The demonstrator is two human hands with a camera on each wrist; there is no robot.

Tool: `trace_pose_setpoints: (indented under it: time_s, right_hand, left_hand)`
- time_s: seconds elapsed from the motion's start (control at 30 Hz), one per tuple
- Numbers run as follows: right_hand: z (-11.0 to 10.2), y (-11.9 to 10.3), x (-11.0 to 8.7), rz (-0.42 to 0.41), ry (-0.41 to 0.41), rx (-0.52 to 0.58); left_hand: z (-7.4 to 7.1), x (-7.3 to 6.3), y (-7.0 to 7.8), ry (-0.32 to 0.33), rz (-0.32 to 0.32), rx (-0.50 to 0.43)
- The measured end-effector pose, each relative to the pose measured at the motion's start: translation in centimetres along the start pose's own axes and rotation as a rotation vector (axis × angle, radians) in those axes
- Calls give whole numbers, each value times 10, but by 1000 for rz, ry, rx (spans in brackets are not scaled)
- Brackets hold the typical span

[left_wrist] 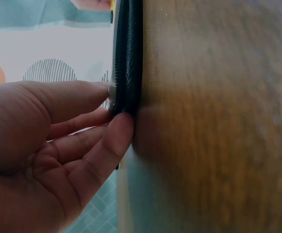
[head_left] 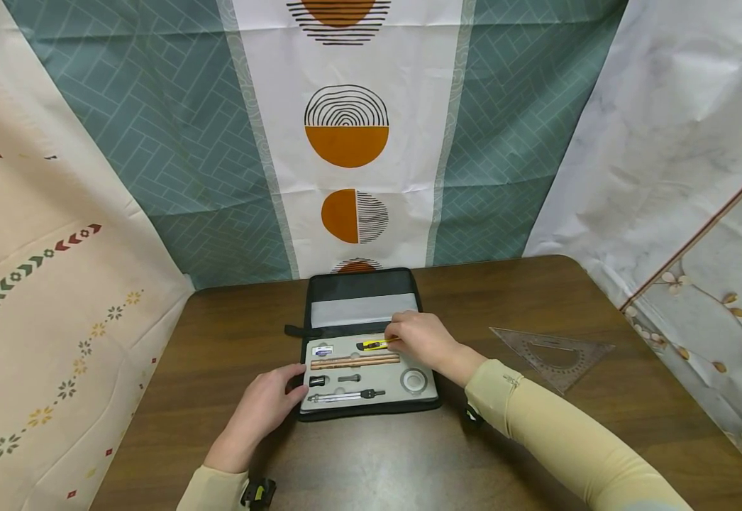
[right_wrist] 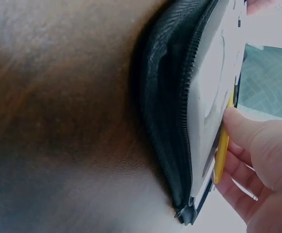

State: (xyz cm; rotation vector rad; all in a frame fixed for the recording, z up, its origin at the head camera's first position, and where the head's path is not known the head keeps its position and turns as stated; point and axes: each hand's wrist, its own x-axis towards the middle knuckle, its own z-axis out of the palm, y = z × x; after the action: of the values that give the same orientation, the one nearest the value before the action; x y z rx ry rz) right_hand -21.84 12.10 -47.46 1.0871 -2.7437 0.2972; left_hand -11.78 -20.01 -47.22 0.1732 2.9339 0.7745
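Observation:
A black zippered case (head_left: 364,410) lies unfolded on the table, its light tray facing up. My left hand (head_left: 269,402) holds the case's left edge; in the left wrist view its fingertips (left_wrist: 119,130) meet the zippered rim. Over the upper right of the tray, my right hand (head_left: 423,336) pinches a yellow utility knife (head_left: 372,345), partly hidden by the fingers. The right wrist view shows the knife (right_wrist: 222,150) between thumb and fingers, along the tray's surface. Below the knife are wooden pencils (head_left: 353,362), a compass (head_left: 343,397) and a black sharpener (head_left: 316,381).
A clear set square (head_left: 552,355) lies on the wooden table (head_left: 473,461) right of the case, beyond the right forearm. An eraser (head_left: 323,350), a small grey tube (head_left: 349,378) and a round white item (head_left: 414,381) sit in the tray. Patterned cloths (head_left: 186,142) hang around the table.

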Motion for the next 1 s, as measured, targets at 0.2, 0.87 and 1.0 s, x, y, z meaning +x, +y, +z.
trace_pose_setpoints:
  time_s: [0.2, 0.87, 1.0]
  right_hand:
    - [-1, 0, -1, 11, -5, 12]
    - [-1, 1, -2, 11, -19, 18]
    - [0, 2, -3, -4, -5, 11]
  left_hand:
    - [0, 1, -1, 1, 2, -1]
    - [0, 0, -1, -2, 2, -8]
    - [0, 1, -1, -4, -2, -4]
